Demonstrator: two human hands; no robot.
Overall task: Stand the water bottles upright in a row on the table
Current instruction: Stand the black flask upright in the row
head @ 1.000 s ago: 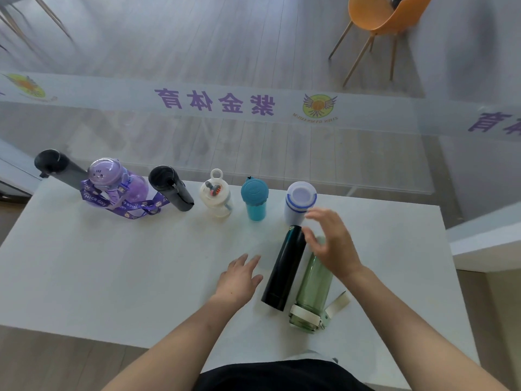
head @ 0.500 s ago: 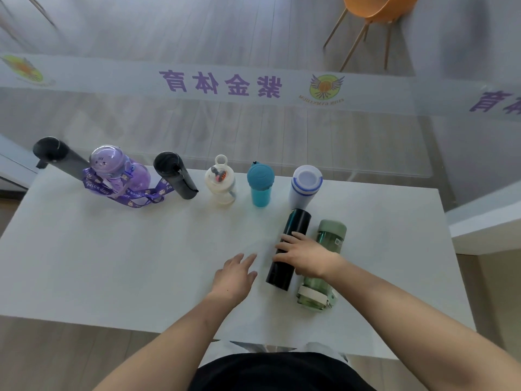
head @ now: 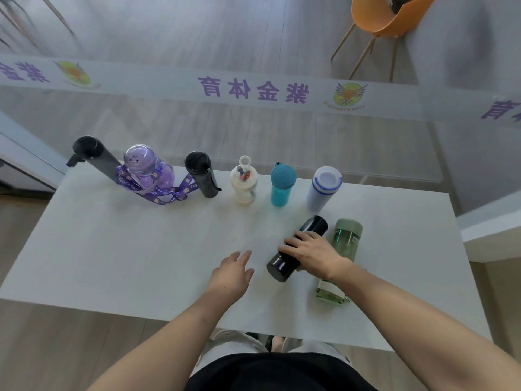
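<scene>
My right hand [head: 311, 256] wraps the lying black bottle [head: 297, 248] mid-body to tip it upright, while my left hand [head: 232, 273] rests open on the bench [head: 127, 249].

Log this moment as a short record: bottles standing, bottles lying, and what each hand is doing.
standing: six in a row at the table's far edge: grey flask, purple bottle, black tumbler, cream shaker, teal cup, white cup
lying: black bottle, green bottle, side by side, near the front right
right hand: fingers wrapped over the black bottle
left hand: open, flat, holding nothing
left to do: stand two bottles
</scene>
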